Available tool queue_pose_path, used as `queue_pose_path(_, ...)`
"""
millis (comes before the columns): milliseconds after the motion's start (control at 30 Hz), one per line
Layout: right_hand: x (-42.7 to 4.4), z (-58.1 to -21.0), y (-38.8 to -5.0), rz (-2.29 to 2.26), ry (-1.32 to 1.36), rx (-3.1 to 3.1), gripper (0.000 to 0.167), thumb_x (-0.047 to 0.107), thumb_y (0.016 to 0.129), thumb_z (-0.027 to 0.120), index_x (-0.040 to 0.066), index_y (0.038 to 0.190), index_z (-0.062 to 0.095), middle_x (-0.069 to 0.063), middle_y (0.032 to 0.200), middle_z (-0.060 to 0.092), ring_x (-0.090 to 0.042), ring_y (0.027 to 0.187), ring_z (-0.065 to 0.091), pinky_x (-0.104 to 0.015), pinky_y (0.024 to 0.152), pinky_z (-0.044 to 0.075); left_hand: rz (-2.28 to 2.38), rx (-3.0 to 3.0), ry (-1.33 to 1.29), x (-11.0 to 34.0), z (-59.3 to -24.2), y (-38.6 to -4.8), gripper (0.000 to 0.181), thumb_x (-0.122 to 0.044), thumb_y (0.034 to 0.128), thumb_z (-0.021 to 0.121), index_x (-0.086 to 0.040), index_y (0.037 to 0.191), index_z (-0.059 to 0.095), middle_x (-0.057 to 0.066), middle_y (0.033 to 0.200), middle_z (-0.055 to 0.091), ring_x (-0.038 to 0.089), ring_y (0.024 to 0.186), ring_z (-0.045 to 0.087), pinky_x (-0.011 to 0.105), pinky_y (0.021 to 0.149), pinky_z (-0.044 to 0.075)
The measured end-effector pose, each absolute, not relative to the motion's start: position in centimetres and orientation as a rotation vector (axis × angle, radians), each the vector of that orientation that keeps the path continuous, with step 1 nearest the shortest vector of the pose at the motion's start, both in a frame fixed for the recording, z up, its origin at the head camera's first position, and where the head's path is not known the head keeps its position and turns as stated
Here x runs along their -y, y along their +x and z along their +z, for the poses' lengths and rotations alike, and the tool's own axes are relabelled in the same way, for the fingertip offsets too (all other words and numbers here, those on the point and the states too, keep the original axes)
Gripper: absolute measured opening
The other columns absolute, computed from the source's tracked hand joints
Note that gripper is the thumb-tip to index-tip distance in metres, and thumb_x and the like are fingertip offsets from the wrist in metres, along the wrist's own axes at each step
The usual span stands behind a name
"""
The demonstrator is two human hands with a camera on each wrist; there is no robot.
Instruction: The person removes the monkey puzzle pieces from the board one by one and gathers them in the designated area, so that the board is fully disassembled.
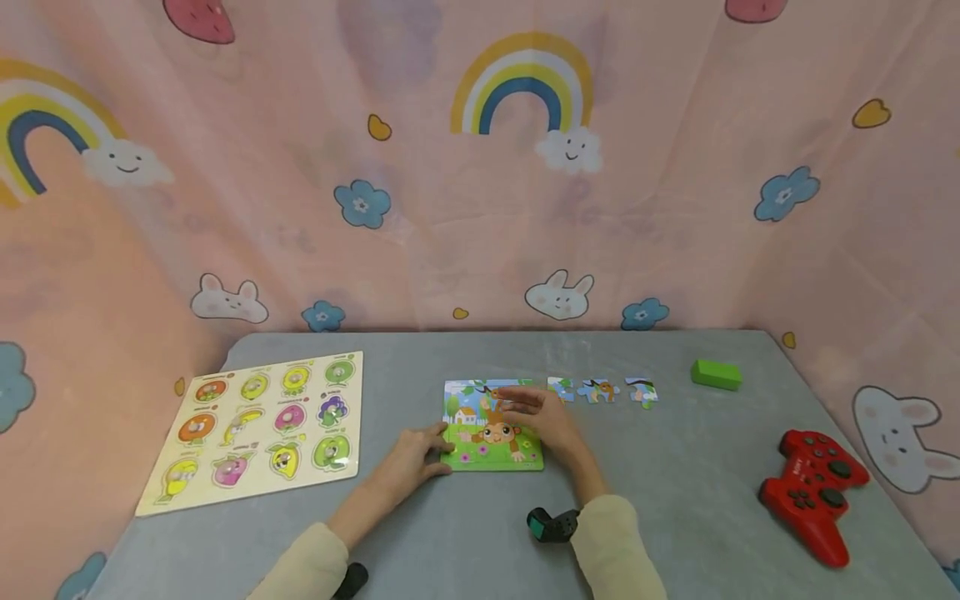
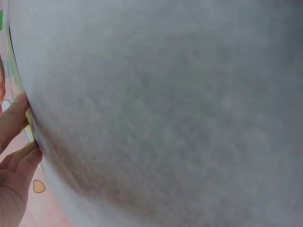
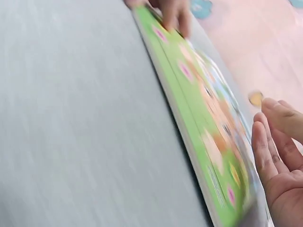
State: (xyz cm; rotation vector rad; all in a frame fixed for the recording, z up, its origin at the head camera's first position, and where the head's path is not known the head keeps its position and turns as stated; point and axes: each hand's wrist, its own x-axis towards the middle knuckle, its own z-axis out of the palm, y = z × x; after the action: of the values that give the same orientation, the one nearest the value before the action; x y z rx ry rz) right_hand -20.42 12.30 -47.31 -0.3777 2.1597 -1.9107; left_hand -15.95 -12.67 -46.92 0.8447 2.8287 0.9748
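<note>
A jigsaw puzzle board (image 1: 491, 460) with a cartoon monkey, grass and a small house lies flat in the middle of the table. At its left edge, my left hand (image 1: 416, 457) touches the board with thumb and fingertips spread apart. Above the board's right part is my right hand (image 1: 546, 417), its fingers extended to the left. No piece shows between those fingers in the right wrist view (image 3: 284, 151). Part of the picture is hidden beneath this hand. Three loose puzzle pieces, one of them the middle piece (image 1: 600, 390), lie in a row to the right.
On the left lies a cream fruit-picture board (image 1: 251, 446). A green block (image 1: 716, 375) sits at the back right, and a red game controller (image 1: 813, 492) lies near the right edge. A patterned pink cloth (image 1: 450, 250) hangs behind the grey table (image 1: 675, 500).
</note>
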Motion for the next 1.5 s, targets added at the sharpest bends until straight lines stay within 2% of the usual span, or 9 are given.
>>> queue_pose_path(167, -10.1, -47.7, -20.0, -1.931, -0.435, -2.110, 0.040, 0.000, 0.089, 0.065, -0.010, 0.126, 0.055, -0.028, 0.123, 0.058, -0.039, 0.107, 0.060, -0.034, 0.082, 0.056, 0.955, -2.860, 0.849, 12.4, -47.1, -16.0, 0.027, -0.009, 0.0744, 0.079, 0.003, 0.098, 0.072, 0.030, 0.123, 0.058, 0.043, 0.111, 0.058, 0.049, 0.094, 0.048)
queue_pose_path(267, -9.2, -47.9, -19.4, -1.901, -0.367, -2.180, 0.039, -0.002, 0.086, 0.068, -0.010, 0.122, 0.059, -0.026, 0.112, 0.063, -0.029, 0.094, 0.064, -0.026, 0.077, 0.056, 0.928, -2.850, 0.864, 12.4, -47.1, -15.8, 0.028, -0.011, 0.0746, 0.079, 0.003, 0.098, 0.072, 0.029, 0.122, 0.059, 0.042, 0.110, 0.059, 0.049, 0.093, 0.048)
queue_pose_path(367, -8.2, -48.0, -19.2, -1.827, -0.330, -2.308, 0.038, -0.003, 0.080, 0.073, -0.009, 0.116, 0.063, -0.022, 0.103, 0.067, -0.018, 0.080, 0.062, -0.020, 0.071, 0.052, 0.935, -2.834, 0.860, 12.3, -47.1, -15.7, 0.027, -0.010, 0.0752, 0.079, 0.003, 0.098, 0.072, 0.029, 0.122, 0.059, 0.042, 0.111, 0.059, 0.051, 0.093, 0.048)
queue_pose_path(500, -7.2, -47.8, -19.4, -1.730, -0.356, -2.456, 0.037, -0.004, 0.075, 0.078, -0.007, 0.110, 0.067, -0.017, 0.095, 0.067, -0.012, 0.071, 0.054, -0.021, 0.066, 0.049, 0.970, -2.844, 0.857, 12.4, -47.0, -15.9, 0.026, -0.008, 0.0745, 0.079, 0.005, 0.096, 0.072, 0.030, 0.121, 0.059, 0.043, 0.110, 0.059, 0.050, 0.093, 0.048)
queue_pose_path(733, -6.6, -47.6, -19.7, -1.650, -0.294, -2.552, 0.038, -0.005, 0.070, 0.081, -0.004, 0.106, 0.070, -0.012, 0.092, 0.068, -0.014, 0.071, 0.056, -0.028, 0.067, 0.053, 0.965, -2.846, 0.864, 12.6, -46.9, -16.1, 0.026, -0.009, 0.0747, 0.078, 0.004, 0.096, 0.072, 0.030, 0.121, 0.059, 0.043, 0.110, 0.059, 0.049, 0.093, 0.049)
queue_pose_path(900, -6.3, -47.3, -19.9, -1.599, -0.289, -2.608, 0.038, -0.005, 0.066, 0.084, -0.002, 0.101, 0.071, -0.012, 0.093, 0.070, -0.012, 0.065, 0.054, -0.026, 0.061, 0.051, 0.969, -2.839, 0.854, 12.6, -46.7, -16.0, 0.026, -0.009, 0.0752, 0.078, 0.004, 0.096, 0.072, 0.030, 0.121, 0.059, 0.042, 0.109, 0.059, 0.049, 0.092, 0.049)
queue_pose_path(1133, -6.1, -47.0, -19.8, -1.532, -0.349, -2.690, 0.038, -0.005, 0.064, 0.085, -0.003, 0.099, 0.070, -0.011, 0.079, 0.066, -0.009, 0.061, 0.045, -0.022, 0.054, 0.043, 0.977, -2.847, 0.866, 12.6, -46.7, -15.8, 0.025, -0.009, 0.0756, 0.078, 0.004, 0.096, 0.072, 0.029, 0.121, 0.059, 0.041, 0.109, 0.060, 0.048, 0.092, 0.050)
queue_pose_path(1333, -5.9, -46.7, -19.8, -1.471, -0.332, -2.708, 0.037, -0.003, 0.064, 0.085, -0.001, 0.098, 0.070, -0.009, 0.077, 0.063, -0.012, 0.064, 0.047, -0.024, 0.059, 0.045, 0.974, -2.859, 0.865, 12.6, -46.5, -15.7, 0.025, -0.008, 0.0751, 0.078, 0.004, 0.096, 0.072, 0.029, 0.121, 0.059, 0.041, 0.109, 0.060, 0.048, 0.091, 0.050)
queue_pose_path(1500, -5.9, -46.7, -19.7, -1.468, -0.330, -2.706, 0.038, -0.004, 0.065, 0.085, -0.001, 0.099, 0.069, -0.012, 0.092, 0.068, -0.022, 0.080, 0.062, -0.033, 0.073, 0.055, 0.966, -2.864, 0.873, 12.5, -46.5, -15.6, 0.025, -0.009, 0.0743, 0.079, 0.003, 0.095, 0.072, 0.029, 0.121, 0.060, 0.041, 0.107, 0.061, 0.048, 0.091, 0.050)
